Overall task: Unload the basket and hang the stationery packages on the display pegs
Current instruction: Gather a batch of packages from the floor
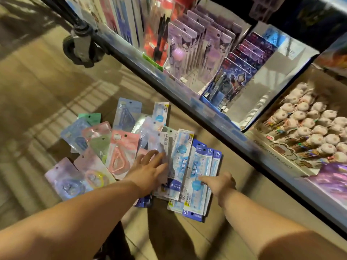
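- Fingers of the left hand lie spread and flat on a clear pack among the stationery packages.
- On the right hand one finger reaches onto the blue ruler packs; the others curl out of sight, so I cannot tell whether it grips.
- These packages lie fanned and overlapping on the floor, just beside the display shelf; the lower ones are partly covered.
- Most print is blurred, and the shelf's own packs are cut off at the top.
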`<action>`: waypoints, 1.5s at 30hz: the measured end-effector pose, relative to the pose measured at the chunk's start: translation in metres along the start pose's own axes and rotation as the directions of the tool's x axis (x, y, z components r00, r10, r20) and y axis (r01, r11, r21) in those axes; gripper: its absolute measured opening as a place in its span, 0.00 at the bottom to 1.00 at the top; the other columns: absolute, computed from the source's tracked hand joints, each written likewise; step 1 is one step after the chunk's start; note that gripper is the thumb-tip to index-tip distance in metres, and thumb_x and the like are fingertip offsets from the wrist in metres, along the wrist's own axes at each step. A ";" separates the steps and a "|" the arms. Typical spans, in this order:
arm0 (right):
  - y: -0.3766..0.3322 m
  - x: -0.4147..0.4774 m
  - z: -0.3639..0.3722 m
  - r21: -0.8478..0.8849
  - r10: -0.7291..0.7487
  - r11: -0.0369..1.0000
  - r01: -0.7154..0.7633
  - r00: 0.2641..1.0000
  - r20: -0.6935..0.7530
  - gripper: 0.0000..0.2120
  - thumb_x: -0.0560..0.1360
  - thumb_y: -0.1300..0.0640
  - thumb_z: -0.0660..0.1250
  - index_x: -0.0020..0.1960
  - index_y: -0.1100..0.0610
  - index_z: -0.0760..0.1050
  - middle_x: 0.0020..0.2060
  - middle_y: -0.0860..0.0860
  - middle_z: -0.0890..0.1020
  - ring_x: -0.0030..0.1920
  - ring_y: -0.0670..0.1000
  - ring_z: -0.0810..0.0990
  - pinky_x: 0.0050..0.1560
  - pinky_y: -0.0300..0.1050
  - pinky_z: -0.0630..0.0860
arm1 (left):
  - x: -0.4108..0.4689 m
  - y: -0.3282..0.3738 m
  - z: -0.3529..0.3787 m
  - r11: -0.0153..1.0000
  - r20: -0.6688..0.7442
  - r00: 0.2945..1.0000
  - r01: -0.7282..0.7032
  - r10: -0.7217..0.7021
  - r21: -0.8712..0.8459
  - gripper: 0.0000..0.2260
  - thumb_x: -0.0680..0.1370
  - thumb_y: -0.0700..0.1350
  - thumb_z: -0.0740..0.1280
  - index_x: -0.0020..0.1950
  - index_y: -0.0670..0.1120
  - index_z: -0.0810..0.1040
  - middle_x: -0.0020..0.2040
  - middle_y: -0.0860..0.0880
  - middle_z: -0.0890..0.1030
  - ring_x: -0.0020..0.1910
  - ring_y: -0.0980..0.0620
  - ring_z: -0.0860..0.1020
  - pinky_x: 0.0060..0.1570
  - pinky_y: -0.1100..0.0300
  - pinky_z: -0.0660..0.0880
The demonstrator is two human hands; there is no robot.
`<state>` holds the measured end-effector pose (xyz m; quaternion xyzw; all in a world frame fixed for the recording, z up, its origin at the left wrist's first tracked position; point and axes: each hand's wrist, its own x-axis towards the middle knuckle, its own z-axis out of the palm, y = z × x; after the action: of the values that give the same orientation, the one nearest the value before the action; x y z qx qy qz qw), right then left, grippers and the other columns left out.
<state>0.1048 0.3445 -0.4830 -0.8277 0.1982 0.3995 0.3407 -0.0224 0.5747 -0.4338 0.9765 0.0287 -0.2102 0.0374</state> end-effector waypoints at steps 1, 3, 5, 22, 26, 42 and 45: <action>-0.003 -0.002 0.001 0.030 -0.004 1.000 0.003 0.999 0.032 0.35 0.45 0.40 0.79 0.49 0.51 0.79 0.41 0.49 0.86 0.34 0.52 0.86 0.37 0.52 0.83 | 0.000 -0.001 0.001 1.000 0.004 1.000 -0.012 0.012 0.004 0.27 0.76 0.51 0.66 0.73 0.53 0.60 0.78 0.46 0.55 0.71 0.43 0.44 0.69 0.42 0.58; -0.010 -0.007 0.004 0.048 -0.036 0.998 0.030 0.992 0.123 0.33 0.47 0.42 0.79 0.50 0.50 0.81 0.41 0.47 0.86 0.37 0.52 0.86 0.44 0.53 0.83 | 0.000 -0.003 0.002 1.000 0.049 0.999 -0.023 0.023 -0.006 0.26 0.79 0.51 0.62 0.76 0.54 0.57 0.79 0.47 0.48 0.70 0.45 0.38 0.72 0.44 0.52; -0.015 -0.012 0.010 0.082 -0.038 0.996 0.023 0.982 0.186 0.30 0.54 0.47 0.81 0.55 0.52 0.80 0.44 0.49 0.87 0.41 0.54 0.86 0.48 0.56 0.82 | 0.001 -0.003 -0.005 1.000 0.054 0.998 -0.023 0.023 0.008 0.26 0.80 0.52 0.61 0.77 0.55 0.56 0.79 0.48 0.46 0.70 0.45 0.36 0.72 0.45 0.50; -0.027 -0.019 0.016 -0.014 -0.138 0.990 0.138 0.990 -0.003 0.30 0.58 0.33 0.72 0.52 0.53 0.80 0.49 0.50 0.83 0.48 0.55 0.83 0.52 0.52 0.81 | -0.005 -0.015 0.006 0.999 -0.037 0.999 -0.028 0.027 -0.035 0.29 0.73 0.57 0.70 0.74 0.60 0.66 0.79 0.51 0.57 0.70 0.44 0.47 0.68 0.42 0.61; -0.029 -0.025 0.030 0.106 -0.159 0.983 0.153 0.986 0.053 0.32 0.55 0.38 0.79 0.54 0.51 0.77 0.44 0.49 0.84 0.41 0.54 0.85 0.44 0.55 0.83 | -0.006 -0.018 0.005 0.997 -0.013 0.999 -0.051 0.050 -0.065 0.30 0.68 0.56 0.75 0.69 0.60 0.73 0.76 0.49 0.65 0.69 0.43 0.54 0.63 0.41 0.68; -0.028 -0.027 0.001 0.412 -0.236 0.903 0.120 0.941 0.244 0.12 0.74 0.56 0.71 0.57 0.48 0.79 0.50 0.51 0.86 0.51 0.57 0.85 0.55 0.59 0.79 | -0.003 -0.018 0.002 0.998 0.057 0.997 -0.039 0.041 -0.043 0.28 0.79 0.58 0.62 0.77 0.64 0.55 0.81 0.54 0.44 0.77 0.42 0.46 0.73 0.45 0.50; -0.038 -0.033 0.009 0.433 -0.234 0.897 0.093 0.930 0.285 0.12 0.77 0.60 0.68 0.60 0.53 0.78 0.52 0.53 0.85 0.53 0.57 0.84 0.59 0.58 0.77 | -0.004 -0.018 -0.001 0.998 0.060 0.997 -0.036 0.039 -0.051 0.28 0.79 0.56 0.63 0.77 0.64 0.56 0.81 0.53 0.45 0.78 0.42 0.46 0.73 0.46 0.51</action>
<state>0.1028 0.3786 -0.4452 -0.6724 0.1471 0.4507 0.5685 -0.0267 0.5929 -0.4324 0.9687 0.0145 -0.2385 0.0667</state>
